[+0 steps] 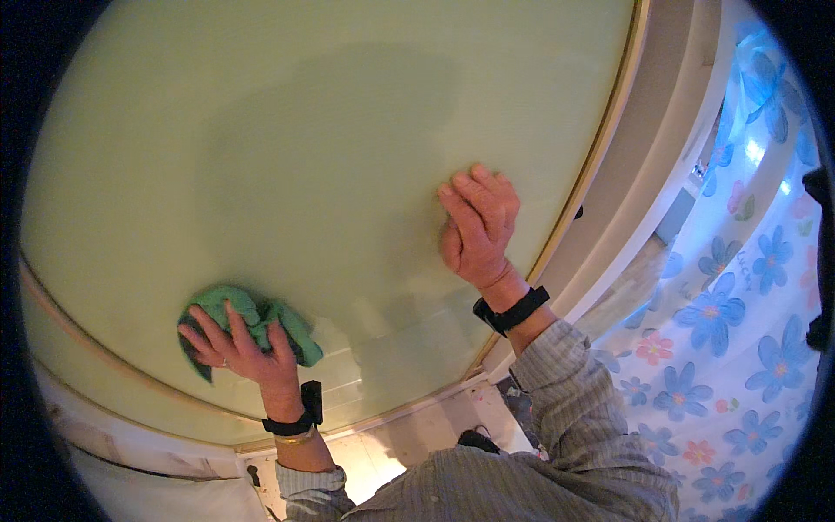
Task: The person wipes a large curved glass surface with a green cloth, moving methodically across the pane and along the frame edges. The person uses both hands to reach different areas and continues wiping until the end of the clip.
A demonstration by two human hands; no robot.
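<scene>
My left hand (244, 346) presses a crumpled green cloth (228, 303) against a pale green glossy panel (339, 176), its fingers spread over the cloth. Farther up on the right, my right hand (483, 222) is near or against the same panel, its fingers bent and close together; no object shows in it, and the palm side is hidden. Each wrist wears a black band. The panel has a thin light-coloured frame edge along its right and lower sides, and it shows a soft shadow and faint reflections.
A translucent curtain (711, 326) with blue and pink flowers hangs at the right, beside a pale door frame or trim (659, 150). Light floor (365, 457) and a dark shoe (478, 440) show below. A white surface (176, 499) lies at the lower left.
</scene>
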